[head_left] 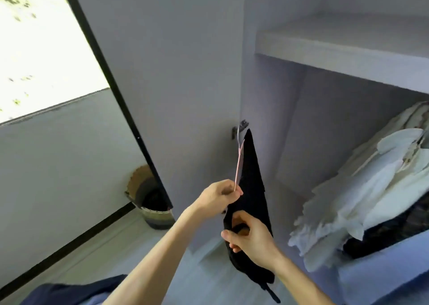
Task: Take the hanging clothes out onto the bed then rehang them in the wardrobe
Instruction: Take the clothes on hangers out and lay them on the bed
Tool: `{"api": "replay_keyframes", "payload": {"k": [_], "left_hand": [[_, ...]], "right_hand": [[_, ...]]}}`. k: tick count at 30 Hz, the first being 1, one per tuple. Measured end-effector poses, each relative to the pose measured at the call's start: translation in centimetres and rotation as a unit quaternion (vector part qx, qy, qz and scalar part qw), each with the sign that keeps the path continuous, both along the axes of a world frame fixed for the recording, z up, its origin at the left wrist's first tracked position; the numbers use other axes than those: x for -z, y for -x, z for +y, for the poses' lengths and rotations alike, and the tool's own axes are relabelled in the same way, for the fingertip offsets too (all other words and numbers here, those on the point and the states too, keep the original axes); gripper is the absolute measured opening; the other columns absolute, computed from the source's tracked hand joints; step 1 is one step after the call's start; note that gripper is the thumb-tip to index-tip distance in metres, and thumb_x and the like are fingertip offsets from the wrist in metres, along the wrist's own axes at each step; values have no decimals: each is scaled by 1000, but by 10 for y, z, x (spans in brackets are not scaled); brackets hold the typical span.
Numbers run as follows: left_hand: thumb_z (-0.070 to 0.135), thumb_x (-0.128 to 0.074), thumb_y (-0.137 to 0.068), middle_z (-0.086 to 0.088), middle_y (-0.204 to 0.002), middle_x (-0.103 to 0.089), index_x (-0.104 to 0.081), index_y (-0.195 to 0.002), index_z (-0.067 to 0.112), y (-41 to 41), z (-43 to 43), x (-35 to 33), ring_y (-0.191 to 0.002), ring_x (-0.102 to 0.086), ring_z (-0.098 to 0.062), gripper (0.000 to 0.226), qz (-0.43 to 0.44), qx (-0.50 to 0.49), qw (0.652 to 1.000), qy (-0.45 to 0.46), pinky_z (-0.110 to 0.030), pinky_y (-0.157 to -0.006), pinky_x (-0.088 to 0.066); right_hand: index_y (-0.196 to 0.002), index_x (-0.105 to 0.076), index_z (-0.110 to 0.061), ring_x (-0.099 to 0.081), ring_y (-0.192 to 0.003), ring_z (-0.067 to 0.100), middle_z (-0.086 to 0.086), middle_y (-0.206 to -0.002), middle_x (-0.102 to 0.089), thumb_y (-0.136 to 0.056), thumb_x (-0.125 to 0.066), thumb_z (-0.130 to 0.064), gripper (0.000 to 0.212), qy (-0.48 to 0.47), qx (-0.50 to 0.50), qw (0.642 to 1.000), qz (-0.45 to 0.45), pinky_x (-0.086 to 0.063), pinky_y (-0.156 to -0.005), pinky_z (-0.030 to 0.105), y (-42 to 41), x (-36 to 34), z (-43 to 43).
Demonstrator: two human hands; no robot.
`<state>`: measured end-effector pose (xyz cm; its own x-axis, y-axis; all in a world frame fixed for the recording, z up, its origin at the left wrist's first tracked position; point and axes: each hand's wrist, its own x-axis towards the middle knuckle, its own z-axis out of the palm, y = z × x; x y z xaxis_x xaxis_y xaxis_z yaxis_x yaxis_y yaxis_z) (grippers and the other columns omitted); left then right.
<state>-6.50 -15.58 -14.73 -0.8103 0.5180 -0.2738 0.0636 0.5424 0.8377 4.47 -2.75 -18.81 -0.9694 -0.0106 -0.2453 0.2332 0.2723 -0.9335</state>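
Left fingers pinch hanger; right fingers grip garment.

win bright, top L | woven basket on floor by wall | blk strip at wall base

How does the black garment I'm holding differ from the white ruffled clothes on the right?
The black fabric garment is dark and plain; the white ruffled clothes are pale and frilled. The black garment is gripped by the right hand, its thin pink hanger pinched by the left hand; the white clothes are untouched inside the wardrobe. Both are cloth.
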Motion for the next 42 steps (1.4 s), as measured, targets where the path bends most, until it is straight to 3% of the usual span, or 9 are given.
{"api": "replay_keyframes", "payload": {"k": [5,11,15,18,23,26,32,38,42], "left_hand": [[28,-52,-102,6,-94,-69,-65,-100,25,-76,-104,20,-88,-64,-17,14,-39,-68,997,4,-41,-82,-59],[33,-44,-105,13,-108,-66,-64,-110,33,-189,-213,30,-92,-63,-7,20,-21,-121,987,99,-29,-86,-53],[36,-44,-105,17,-91,-63,-65,-107,38,-277,-270,25,-76,-59,-10,21,-37,-228,968,97,-24,-70,-47],[36,-44,-105,14,-108,-65,-66,-107,39,-345,-301,25,-99,-61,-7,22,-57,-325,941,73,-26,-90,-47],[32,-47,-105,22,-105,-66,-69,-107,35,-453,-311,26,-100,-58,5,22,-80,-522,848,37,-20,-92,-43],[27,-48,-105,31,-85,-65,-70,-108,29,-498,-290,25,-79,-56,13,22,-90,-623,777,3,-11,-77,-40],[31,-50,-104,13,-99,-69,-70,-103,38,-557,-255,23,-95,-60,-2,21,-85,-750,655,-32,-17,-91,-39],[28,-46,-105,10,-106,-67,-69,-105,30,-598,-234,11,-93,-54,-6,23,-39,-838,545,-6,-5,-86,-36],[35,-45,-105,-2,-113,-65,-68,-104,36,-623,-248,-4,-98,-56,-9,23,-32,-861,507,25,-11,-92,-38]], "right_hand": [[-105,-66,-43,-66,-97,-2,-22,-104,-69,-83,-74,-44,24,-76,-124,989,7,-54,-89,26,-31,23,-42],[-132,-50,-37,-57,-116,8,-9,-132,-51,-90,-69,-33,47,-146,-106,979,93,-45,-91,22,-23,28,-97],[-153,-28,-37,-16,-146,26,0,-161,-14,-85,-70,-48,81,-298,-273,908,113,-20,-118,44,1,42,-152],[-130,-58,-41,-16,-146,26,3,-159,-27,-78,-60,-74,62,-355,-423,828,97,-15,-121,45,2,56,-203],[-73,-66,-28,-61,-81,11,-8,-84,-68,-50,-44,-101,80,-250,-532,800,119,-50,-73,32,-34,52,-293],[-77,-69,-25,-62,-77,11,-6,-81,-66,-54,-59,-88,67,-185,-585,778,134,-51,-70,36,-56,42,-336],[-83,-64,-24,-64,-73,16,-5,-81,-65,-69,-73,-66,45,-132,-680,706,148,-50,-48,30,-95,26,-400],[-105,-65,-26,-65,-102,15,-4,-106,-70,-75,-65,-71,54,-86,-775,626,19,-49,-87,33,-118,54,-442],[-111,-68,-25,-68,-97,0,-9,-111,-73,-74,-72,-57,49,-86,-815,567,-87,-48,-85,23,-144,70,-458]]}}
